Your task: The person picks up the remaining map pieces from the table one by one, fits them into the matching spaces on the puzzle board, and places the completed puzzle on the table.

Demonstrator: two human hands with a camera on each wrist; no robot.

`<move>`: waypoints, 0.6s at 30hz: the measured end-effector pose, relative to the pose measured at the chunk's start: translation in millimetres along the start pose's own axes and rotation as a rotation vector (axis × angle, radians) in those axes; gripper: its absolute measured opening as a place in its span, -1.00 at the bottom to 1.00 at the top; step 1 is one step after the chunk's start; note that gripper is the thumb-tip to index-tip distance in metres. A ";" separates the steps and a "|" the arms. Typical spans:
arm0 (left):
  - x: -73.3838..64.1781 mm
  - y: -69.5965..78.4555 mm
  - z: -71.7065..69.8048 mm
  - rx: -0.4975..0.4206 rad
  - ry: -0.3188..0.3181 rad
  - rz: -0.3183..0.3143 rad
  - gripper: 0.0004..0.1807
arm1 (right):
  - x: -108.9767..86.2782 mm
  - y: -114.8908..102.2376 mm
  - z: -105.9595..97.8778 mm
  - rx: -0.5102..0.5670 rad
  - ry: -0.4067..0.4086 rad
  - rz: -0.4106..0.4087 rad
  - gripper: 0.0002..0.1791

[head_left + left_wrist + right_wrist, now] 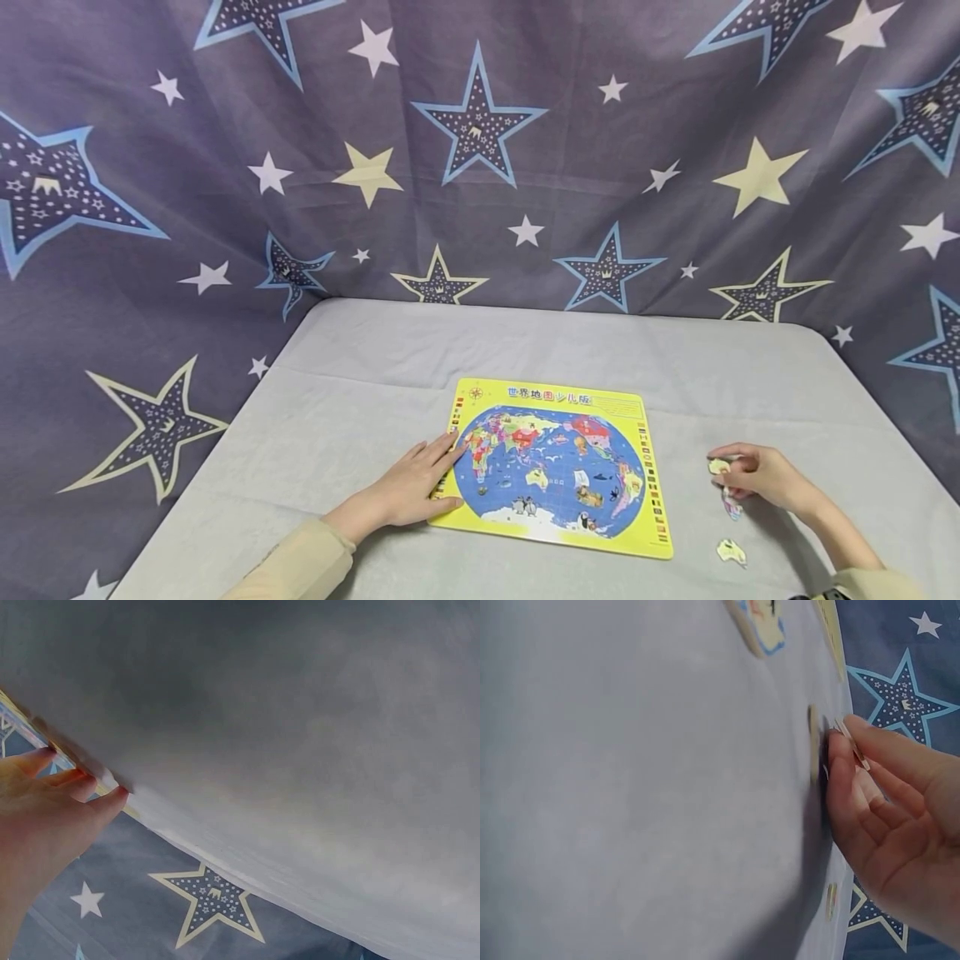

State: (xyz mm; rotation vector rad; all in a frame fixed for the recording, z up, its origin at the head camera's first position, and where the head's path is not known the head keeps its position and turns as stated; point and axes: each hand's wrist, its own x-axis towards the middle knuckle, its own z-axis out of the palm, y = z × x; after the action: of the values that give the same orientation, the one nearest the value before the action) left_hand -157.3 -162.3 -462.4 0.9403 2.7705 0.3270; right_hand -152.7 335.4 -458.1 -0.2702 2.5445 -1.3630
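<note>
A yellow-framed world map puzzle board (551, 533) lies flat on the grey cloth. My left hand (411, 487) rests on its left edge with fingers spread; in the left wrist view, fingertips of that left hand (56, 806) touch the board's rim. Off to the board's right, my right hand (765, 477) pinches a pale yellow puzzle piece (718, 467) between thumb and fingers. Edge-on in the right wrist view, that puzzle piece (857, 746) shows as a thin slab. Just below the hand lies a pinkish puzzle piece (732, 505), partly covered by the fingers.
Nearer the front, another yellow puzzle piece (731, 552) lies on the cloth. A small flat piece (831, 901) shows low in the right wrist view. Behind and left of the cloth-covered table (360, 350) hangs a dark star-patterned curtain (315, 167).
</note>
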 end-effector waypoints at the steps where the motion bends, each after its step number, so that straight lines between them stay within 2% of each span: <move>1: 0.1 -0.1 0.0 0.000 0.000 0.000 -0.19 | -0.2 -1.0 0.3 -0.005 0.003 0.001 -0.51; 8: 0.4 0.0 0.3 0.000 0.000 -0.002 -0.19 | -0.6 -7.3 3.1 -0.042 0.042 -0.007 -0.53; 18: 0.0 0.8 -0.7 -0.005 0.006 0.000 -0.19 | 5.9 -20.3 10.9 -0.020 0.043 0.056 -0.50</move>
State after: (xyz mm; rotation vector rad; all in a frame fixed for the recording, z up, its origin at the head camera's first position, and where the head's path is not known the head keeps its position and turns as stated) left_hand -157.0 -161.8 -461.6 0.9401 2.7737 0.3379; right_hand -154.0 314.0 -447.7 -0.1737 2.5811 -1.3376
